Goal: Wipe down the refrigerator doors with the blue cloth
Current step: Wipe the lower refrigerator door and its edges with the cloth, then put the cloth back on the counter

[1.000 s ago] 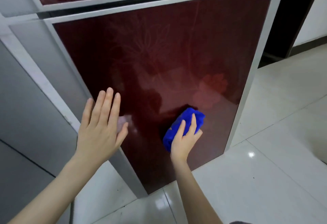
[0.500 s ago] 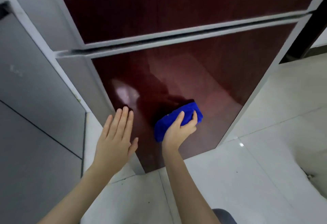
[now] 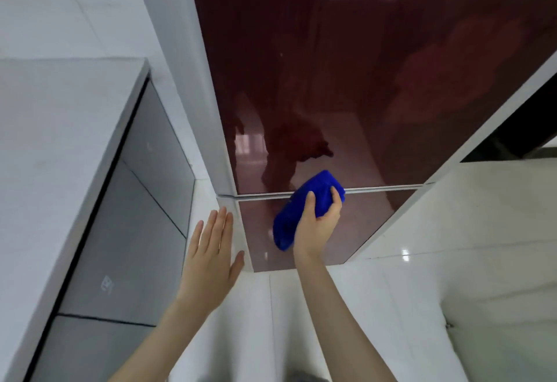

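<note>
The refrigerator has glossy dark red doors with pale grey frames: a tall upper door [image 3: 346,80] and a short lower door [image 3: 355,222], split by a thin seam. A bunched blue cloth [image 3: 301,207] lies across that seam. My right hand [image 3: 318,225] grips the cloth, fingers curled over its top, holding it at the door. My left hand [image 3: 211,255] is flat with straight fingers near the grey left frame of the lower door; whether it touches is unclear.
A grey cabinet [image 3: 135,231] with a white countertop [image 3: 60,140] stands to the left of the refrigerator. White glossy floor tiles [image 3: 452,261] spread to the right and below. A dark gap [image 3: 518,128] opens at the right of the fridge.
The view has risen, so the doors look far lower. My right hand has carried the cloth up the lower door to the seam. My left hand stayed flat at the left frame.
</note>
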